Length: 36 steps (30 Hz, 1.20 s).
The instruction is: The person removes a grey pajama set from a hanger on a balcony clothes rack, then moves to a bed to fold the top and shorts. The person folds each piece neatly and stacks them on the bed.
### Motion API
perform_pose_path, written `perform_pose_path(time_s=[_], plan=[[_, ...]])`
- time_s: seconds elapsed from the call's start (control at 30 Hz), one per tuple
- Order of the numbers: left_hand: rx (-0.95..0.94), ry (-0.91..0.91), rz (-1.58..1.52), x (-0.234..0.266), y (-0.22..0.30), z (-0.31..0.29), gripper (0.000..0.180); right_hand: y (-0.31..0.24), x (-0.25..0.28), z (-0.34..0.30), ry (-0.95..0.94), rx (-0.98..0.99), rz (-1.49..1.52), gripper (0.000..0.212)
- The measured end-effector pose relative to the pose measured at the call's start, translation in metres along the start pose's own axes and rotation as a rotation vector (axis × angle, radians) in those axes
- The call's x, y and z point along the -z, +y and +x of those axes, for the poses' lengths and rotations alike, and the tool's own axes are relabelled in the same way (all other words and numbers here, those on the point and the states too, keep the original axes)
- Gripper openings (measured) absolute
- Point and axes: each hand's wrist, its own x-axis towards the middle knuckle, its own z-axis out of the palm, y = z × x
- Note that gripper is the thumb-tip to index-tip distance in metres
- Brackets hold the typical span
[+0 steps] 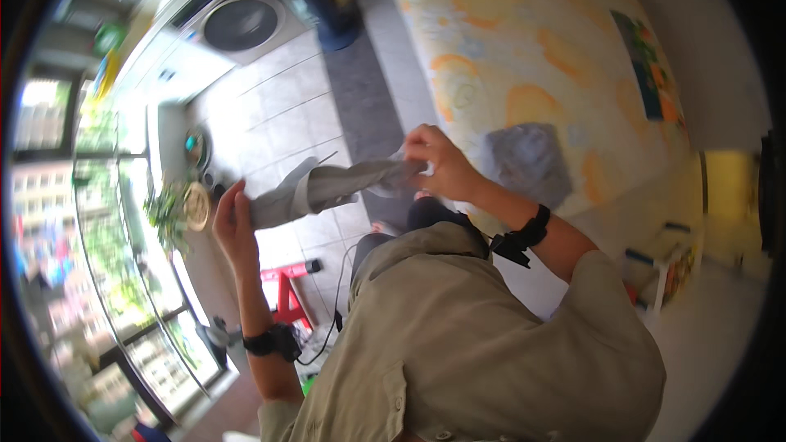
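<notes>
A grey piece of cloth [327, 187], perhaps a garment, is stretched between my two hands in front of my body. It hangs in loose folds, and a thin strip sticks up from its middle. My left hand [234, 219] grips its left end, thumb against fingers. My right hand [440, 162] pinches the other end near the bed's edge, where the cloth looks thinner and more see-through. A folded grey cloth or bag [528, 162] lies on the bed just beyond my right forearm. Which kind of garment I hold cannot be made out.
The bed [508, 41] has an orange-patterned sheet. A washing machine [241, 23] stands far left. Below my left hand is a red stool [288, 295]. Plants [166, 209] stand by the window. A rack [663, 266] is at the right, and a cable [334, 323] hangs from my left wrist strap.
</notes>
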Motion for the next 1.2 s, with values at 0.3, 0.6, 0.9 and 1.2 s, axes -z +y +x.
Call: perform_pose_path(time_s=[0.3,0.6,0.9,1.2], plan=[[-0.55,-0.307,0.267,-0.074,-0.023,0.08,0.018,-0.033,0.02,-0.058,0.127,-0.052,-0.454,0.039],[-1.012,-0.863,0.14,-0.114,0.003,0.151,0.065,-0.095,0.022,-0.071,0.332,-0.401,-0.659,0.034],[-1.063,-1.097,0.339,-0.205,0.089,0.177,0.016,-0.068,0.082,-0.081,0.476,-0.655,-0.666,0.033],[-0.635,-1.238,0.199,-0.302,0.175,0.132,0.035,0.009,0.111,-0.049,0.999,-0.806,0.338,0.042]])
